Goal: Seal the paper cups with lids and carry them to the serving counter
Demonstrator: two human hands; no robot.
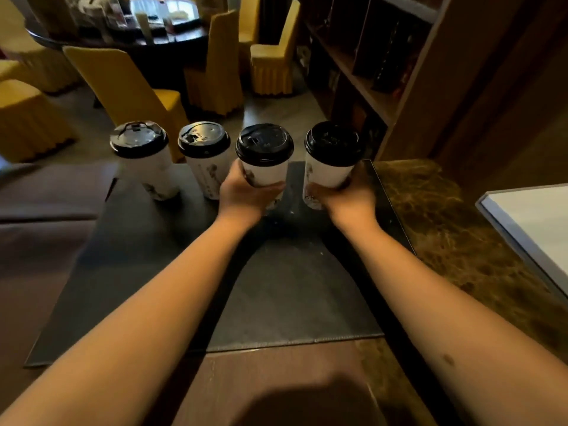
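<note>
- Four white paper cups with black lids stand in a row along the far edge of the desk (445, 229), on a dark mat (292, 302) that covers its middle.
- The left hand (242, 195) grips the third cup (266, 167) from the left; its fingers curl round the lower body of the cup, thumb on the near side, the rest wrapped behind.
- The right hand (347, 198) grips the fourth cup (330, 167), nearest the far right corner of the mat; the fingers close round its lower half from the right and below.
- Whether the two held cups touch the mat or are just off it cannot be told; their bases are partly hidden by the hands.
- The first cup (144, 161) and second cup (207, 161) stand free to the left, untouched, the second just beside the left hand.
- All four lids sit on the cup rims; the held pair are apart, with a strip of mat showing between them.
- A white board (534, 229) lies at the right edge of the desk.
- Beyond the far edge stand yellow chairs (123, 84) round a dark table (123, 38), and a shelf (368, 72) on the right.
</note>
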